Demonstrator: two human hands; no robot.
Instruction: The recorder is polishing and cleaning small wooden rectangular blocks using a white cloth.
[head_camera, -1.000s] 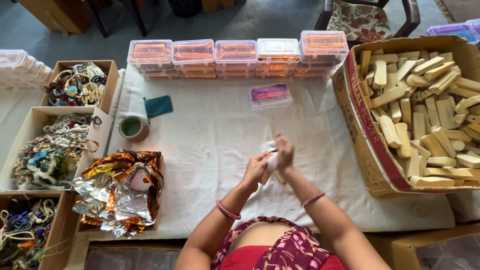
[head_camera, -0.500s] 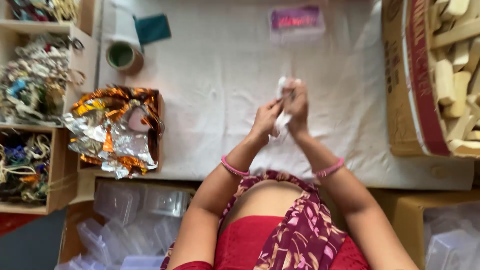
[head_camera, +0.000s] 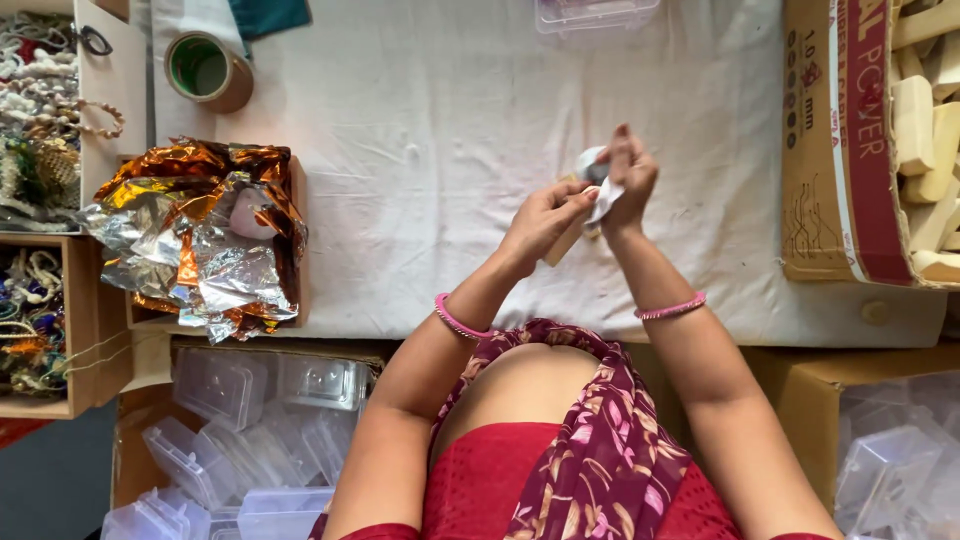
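Both hands met above the white cloth (head_camera: 450, 130), working one small bundle between them. The left hand (head_camera: 540, 215) pinched a pale wooden stick (head_camera: 562, 242) from below, while the right hand (head_camera: 628, 180) closed on the white wrap (head_camera: 597, 178) around its upper end. A heap of foil (head_camera: 200, 240) lay well to the left, a tape roll (head_camera: 207, 70) beyond it. A carton of wooden blocks (head_camera: 840, 150) stood at the right, and clear boxes (head_camera: 240, 440) sat below the table edge
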